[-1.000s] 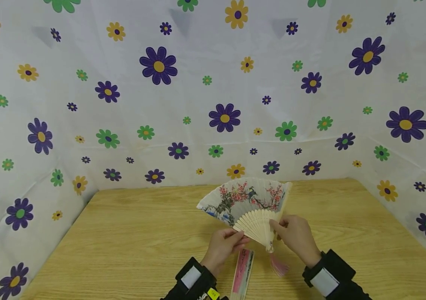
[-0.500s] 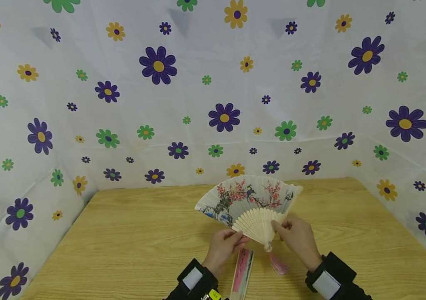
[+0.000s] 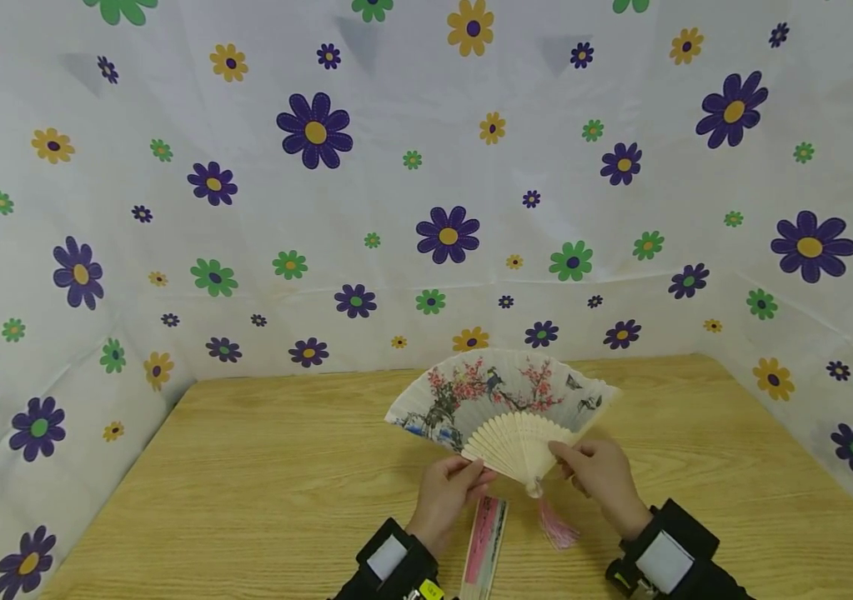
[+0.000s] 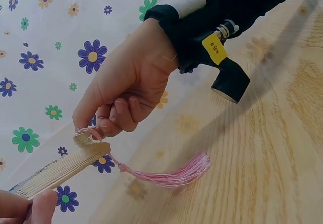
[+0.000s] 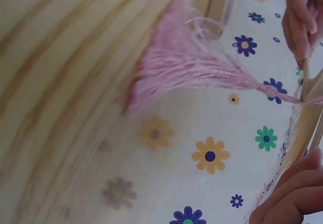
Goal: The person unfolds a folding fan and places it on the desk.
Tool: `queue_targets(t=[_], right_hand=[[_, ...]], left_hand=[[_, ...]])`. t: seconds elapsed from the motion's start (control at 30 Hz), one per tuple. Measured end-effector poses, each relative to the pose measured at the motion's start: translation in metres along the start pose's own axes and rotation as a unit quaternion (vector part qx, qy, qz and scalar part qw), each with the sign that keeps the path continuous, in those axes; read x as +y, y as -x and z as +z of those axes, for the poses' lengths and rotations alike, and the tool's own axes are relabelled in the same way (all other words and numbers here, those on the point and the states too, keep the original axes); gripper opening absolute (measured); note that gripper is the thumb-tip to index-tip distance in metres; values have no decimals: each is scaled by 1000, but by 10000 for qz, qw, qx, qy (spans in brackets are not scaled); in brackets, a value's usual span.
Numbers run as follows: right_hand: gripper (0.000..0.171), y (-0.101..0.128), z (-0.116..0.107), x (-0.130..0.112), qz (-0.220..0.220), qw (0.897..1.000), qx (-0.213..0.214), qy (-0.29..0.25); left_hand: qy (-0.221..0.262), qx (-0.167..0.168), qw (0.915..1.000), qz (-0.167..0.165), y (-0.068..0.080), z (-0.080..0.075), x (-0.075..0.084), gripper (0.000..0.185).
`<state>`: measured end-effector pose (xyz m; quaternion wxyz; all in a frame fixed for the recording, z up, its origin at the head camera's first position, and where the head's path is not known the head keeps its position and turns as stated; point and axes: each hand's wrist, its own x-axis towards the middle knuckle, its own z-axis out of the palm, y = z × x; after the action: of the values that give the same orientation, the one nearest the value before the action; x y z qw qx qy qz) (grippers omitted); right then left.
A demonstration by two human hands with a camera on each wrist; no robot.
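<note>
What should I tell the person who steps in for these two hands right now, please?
Left hand: pinches the leftmost ribs of the folding fan.
Right hand: pinches the rightmost ribs, near the pivot.
Fan: held above the wooden table, painted side towards the head camera, spread into a broad arc; its pink tassel hangs from the pivot.
A second, closed fan lies on the table between the wrists.
Done: fan mostly spread.
Left: probably the last bit of spreading, if a full half circle is wanted; the closed fan is untouched.
</note>
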<state>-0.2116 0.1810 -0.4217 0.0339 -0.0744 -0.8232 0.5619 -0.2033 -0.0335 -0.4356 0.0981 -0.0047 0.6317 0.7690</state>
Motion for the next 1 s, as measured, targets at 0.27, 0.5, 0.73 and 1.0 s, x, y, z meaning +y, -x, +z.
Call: queue_targets(t=[0.27, 0.5, 0.73, 1.0], right_hand=[[38, 1, -7, -1, 525, 9955, -249, -750], [38, 4, -12, 1, 729, 9917, -369, -994], [39, 7, -15, 4, 1250, 9810, -463, -1411], [33, 12, -16, 5, 1537, 9677, -490, -1938]], left_hand=[[222, 120, 9997, 20, -3, 3, 2, 23], [309, 234, 9992, 2, -5, 7, 2, 23], [541, 477, 9974, 30, -6, 10, -1, 23], [767, 620, 9951, 21, -7, 14, -5, 15]])
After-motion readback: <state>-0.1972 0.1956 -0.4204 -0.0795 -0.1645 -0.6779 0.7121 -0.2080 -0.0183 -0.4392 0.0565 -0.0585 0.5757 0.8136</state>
